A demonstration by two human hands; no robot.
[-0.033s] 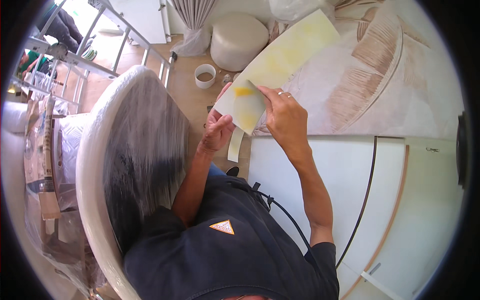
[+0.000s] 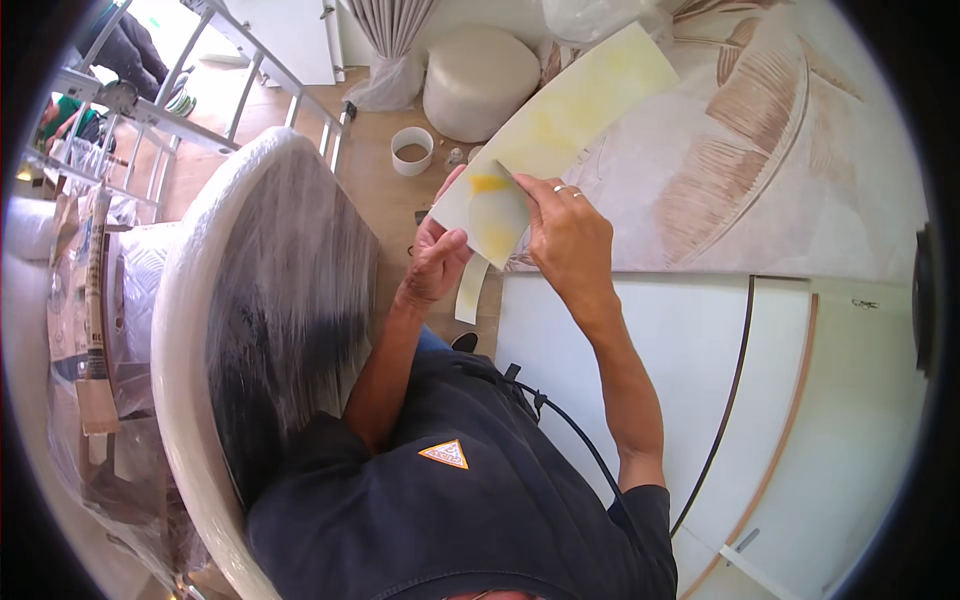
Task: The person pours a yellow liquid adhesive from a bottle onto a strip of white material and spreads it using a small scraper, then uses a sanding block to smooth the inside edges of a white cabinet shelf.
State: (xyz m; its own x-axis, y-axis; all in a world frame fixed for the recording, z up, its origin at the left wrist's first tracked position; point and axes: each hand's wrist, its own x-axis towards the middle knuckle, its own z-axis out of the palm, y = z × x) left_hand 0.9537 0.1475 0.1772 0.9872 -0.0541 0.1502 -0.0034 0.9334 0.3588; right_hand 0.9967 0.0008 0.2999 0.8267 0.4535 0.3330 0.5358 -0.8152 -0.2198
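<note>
A long, gently curved strip of pale material with yellow patches (image 2: 590,95) stretches from my hands toward the far wall. I cannot tell whether it is paper or thin sheet. My left hand (image 2: 438,258) grips its near end from the left, thumb at the edge and fingers partly hidden behind. On the right edge my right hand (image 2: 568,225), with rings on one finger, pinches the strip. A greyish area with an orange-yellow smear (image 2: 488,184) shows between my hands. Below them a narrower pale strip (image 2: 470,295) hangs or lies near the floor.
Close on my left stands a large film-wrapped panel with a padded pale rim (image 2: 175,330). A metal ladder (image 2: 240,95), a white bucket (image 2: 412,150) and a cream pouf (image 2: 480,85) are beyond. A leaf-patterned sheet (image 2: 740,170) and white panels (image 2: 620,340) lie right. Another person (image 2: 135,50) is far left.
</note>
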